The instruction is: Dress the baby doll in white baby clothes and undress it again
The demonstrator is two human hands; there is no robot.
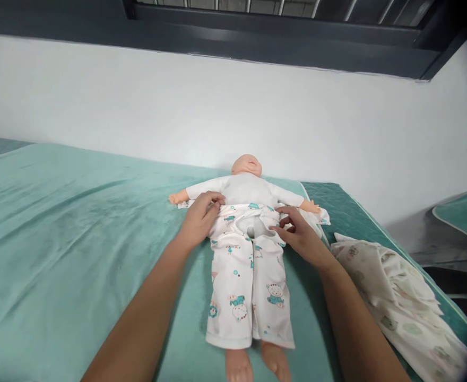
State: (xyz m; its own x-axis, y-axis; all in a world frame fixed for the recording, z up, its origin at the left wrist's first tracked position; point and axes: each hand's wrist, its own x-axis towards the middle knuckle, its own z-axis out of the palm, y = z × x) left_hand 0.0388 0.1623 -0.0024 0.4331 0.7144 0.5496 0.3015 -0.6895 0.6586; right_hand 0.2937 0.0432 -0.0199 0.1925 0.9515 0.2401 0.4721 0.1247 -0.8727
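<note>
A baby doll (247, 165) lies on its back with its arms spread and its feet towards me. Its body and sleeves are plain white, and printed white trousers (233, 270) with an open crotch cover its legs up to the waist. My left hand (202, 215) is closed at the left side of the waistband, fingertips pinched on the cloth. At the right side, my right hand (295, 231) has curled fingers gripping the trousers near the waist. Under the doll's arms, edges of a printed white cloth (324, 216) show.
A green sheet (78, 249) covers the surface beneath the doll. Crumpled printed cloth (400, 302) lies at the right. Behind stands a white wall (178, 106) under a dark window frame; another green padded edge (466, 215) is at far right.
</note>
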